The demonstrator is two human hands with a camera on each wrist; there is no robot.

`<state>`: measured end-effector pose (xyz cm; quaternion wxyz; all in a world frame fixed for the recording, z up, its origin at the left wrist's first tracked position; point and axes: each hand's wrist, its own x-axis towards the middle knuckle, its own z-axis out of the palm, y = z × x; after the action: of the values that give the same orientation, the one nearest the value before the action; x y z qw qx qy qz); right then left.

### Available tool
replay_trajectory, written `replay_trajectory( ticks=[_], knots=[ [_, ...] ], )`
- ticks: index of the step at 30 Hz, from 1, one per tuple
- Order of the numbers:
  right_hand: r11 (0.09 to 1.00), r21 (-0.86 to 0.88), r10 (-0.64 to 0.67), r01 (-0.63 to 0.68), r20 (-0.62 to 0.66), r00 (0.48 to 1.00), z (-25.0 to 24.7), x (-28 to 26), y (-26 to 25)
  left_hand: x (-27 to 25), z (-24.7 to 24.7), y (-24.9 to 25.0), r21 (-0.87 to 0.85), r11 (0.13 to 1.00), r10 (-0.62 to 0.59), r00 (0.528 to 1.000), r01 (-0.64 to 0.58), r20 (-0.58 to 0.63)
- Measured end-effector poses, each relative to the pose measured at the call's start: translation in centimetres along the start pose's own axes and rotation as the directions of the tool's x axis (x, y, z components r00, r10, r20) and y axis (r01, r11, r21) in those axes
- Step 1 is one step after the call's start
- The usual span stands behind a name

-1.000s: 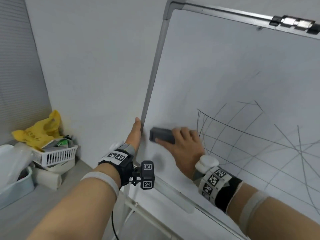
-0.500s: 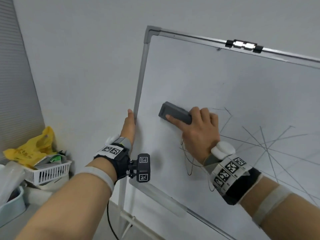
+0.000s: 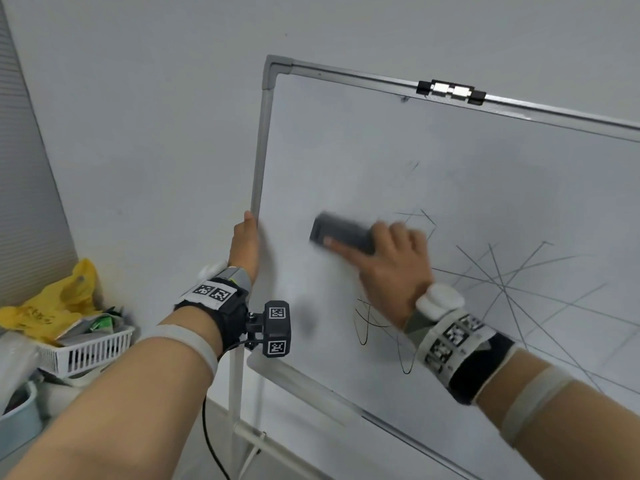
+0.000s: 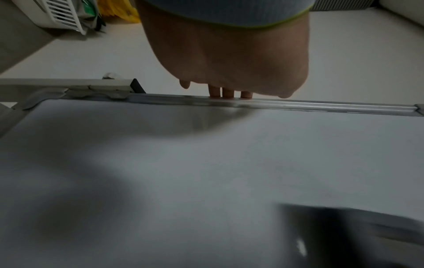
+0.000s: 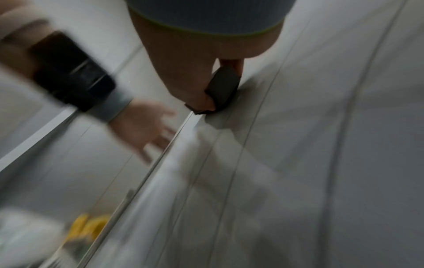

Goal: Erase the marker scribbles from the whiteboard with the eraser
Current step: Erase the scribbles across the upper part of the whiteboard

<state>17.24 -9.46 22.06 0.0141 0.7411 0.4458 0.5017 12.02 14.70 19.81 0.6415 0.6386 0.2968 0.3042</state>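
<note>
1. My right hand (image 3: 391, 268) is gripping the eraser (image 3: 341, 237), fingers curled round it, sweeping it back down across the whiteboard (image 3: 450, 161) after its upward stroke.
2. My left hand (image 3: 244, 244) is still clasping the board's edge.
3. The scribbles (image 3: 502, 282) at right are still waiting.

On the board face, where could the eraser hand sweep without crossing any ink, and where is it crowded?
Bare: the upper-left of the whiteboard, between the frame and the eraser. Crowded: marker lines right of the right hand, loops below. The left hand grips the frame edge.
</note>
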Motion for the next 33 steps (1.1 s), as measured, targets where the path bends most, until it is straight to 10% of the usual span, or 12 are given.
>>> replay_trajectory(
  ticks=[4, 8, 11, 13, 18, 22, 25, 28, 33],
  knots=[
    [0.974, -0.013, 0.221, -0.227, -0.168, 0.961, -2.7, 2.4, 2.7, -0.6, 0.2, 0.4, 0.013, 1.000, -0.028, 1.000, 0.028, 0.002],
    [0.991, 0.013, -0.131, 0.130, 0.115, 0.985, 0.8, -5.8, -0.7, -0.7, 0.2, 0.5, 0.032, 0.998, -0.045, 0.999, 0.045, 0.007],
    [0.906, 0.037, -0.400, 0.422, 0.402, 0.824, 2.5, -12.8, -2.9, -0.6, 0.2, 0.1, 0.020, 0.999, -0.045, 0.999, 0.045, 0.012],
    [0.899, 0.054, -0.416, 0.434, 0.411, 0.811, 2.2, -13.3, -2.1, -0.8, 0.4, -0.1, 0.001, 0.999, -0.043, 0.999, 0.043, 0.011],
    [0.998, -0.011, -0.068, 0.068, 0.041, 0.997, -1.6, -3.6, 3.1, -1.9, 1.1, -1.3, -0.053, 0.997, -0.050, 0.997, 0.046, -0.057],
    [0.971, -0.020, 0.235, -0.238, -0.092, 0.968, -3.6, 0.5, 6.4, -4.6, 2.1, -2.3, -0.066, 0.995, -0.078, 0.989, 0.070, -0.124],
    [1.000, 0.014, -0.003, 0.002, 0.075, 0.997, -0.6, -4.4, 4.5, -7.2, 2.9, -3.5, -0.048, 0.996, -0.076, 0.989, 0.070, -0.124],
    [0.942, 0.110, -0.335, 0.316, 0.301, 0.893, 2.7, -13.0, 2.2, -10.0, 4.1, -4.2, 0.004, 0.996, -0.091, 0.994, 0.091, -0.059],
    [0.940, 0.154, -0.335, 0.304, 0.252, 0.908, 2.4, -15.2, 3.7, -14.5, 7.7, -3.7, 0.119, 0.973, -0.219, 0.956, 0.199, 0.195]
  ],
)
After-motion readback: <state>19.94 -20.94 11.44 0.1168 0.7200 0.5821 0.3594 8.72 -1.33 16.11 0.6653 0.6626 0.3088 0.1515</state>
